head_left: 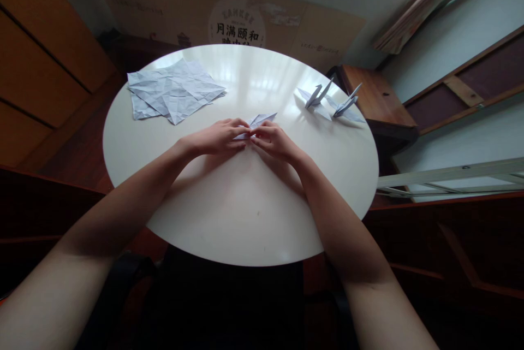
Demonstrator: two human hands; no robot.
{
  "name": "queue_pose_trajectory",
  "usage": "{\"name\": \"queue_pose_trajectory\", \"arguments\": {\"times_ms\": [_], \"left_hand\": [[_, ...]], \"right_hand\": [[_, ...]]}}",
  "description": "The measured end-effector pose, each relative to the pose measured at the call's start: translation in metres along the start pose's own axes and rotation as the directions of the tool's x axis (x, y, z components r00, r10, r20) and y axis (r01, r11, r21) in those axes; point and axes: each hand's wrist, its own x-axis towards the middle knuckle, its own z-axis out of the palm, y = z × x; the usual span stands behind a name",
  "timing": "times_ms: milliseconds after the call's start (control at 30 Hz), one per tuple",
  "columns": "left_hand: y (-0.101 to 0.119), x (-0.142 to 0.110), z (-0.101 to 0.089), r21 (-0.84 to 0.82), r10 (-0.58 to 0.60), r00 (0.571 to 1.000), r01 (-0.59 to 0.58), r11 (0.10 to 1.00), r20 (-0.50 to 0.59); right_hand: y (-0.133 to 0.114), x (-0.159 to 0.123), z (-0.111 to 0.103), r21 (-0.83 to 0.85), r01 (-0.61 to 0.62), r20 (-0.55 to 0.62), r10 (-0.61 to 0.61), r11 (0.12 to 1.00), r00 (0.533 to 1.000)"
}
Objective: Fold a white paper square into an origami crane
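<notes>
Near the middle of the white round table (254,213), a small folded paper (262,119) lies under my fingertips, its pointed flaps reaching out behind them. My left hand (223,136) grips its near left part, with the fingers bent and close together. From the other side my right hand (273,138) pinches the same paper, thumb and fingertips meeting my left fingers. The fingers cover much of the near edge, so the exact fold there is hidden.
Creased white paper sheets (172,90) lie overlapping at the table's back left. Two folded paper cranes (316,98) stand at the back right. Beyond the table are a wooden cabinet (374,93) on the right and a printed cardboard panel (286,17) at the back.
</notes>
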Motion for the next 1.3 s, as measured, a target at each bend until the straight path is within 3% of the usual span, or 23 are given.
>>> {"name": "queue_pose_trajectory", "arguments": {"times_ms": [1300], "left_hand": [[0.0005,-0.0011,-0.0018,-0.03,-0.005,1.0,0.005,1.0,0.009]], "right_hand": [[0.003,0.0012,0.0018,0.036,0.005,-0.017,-0.005,0.999,1.0]]}}
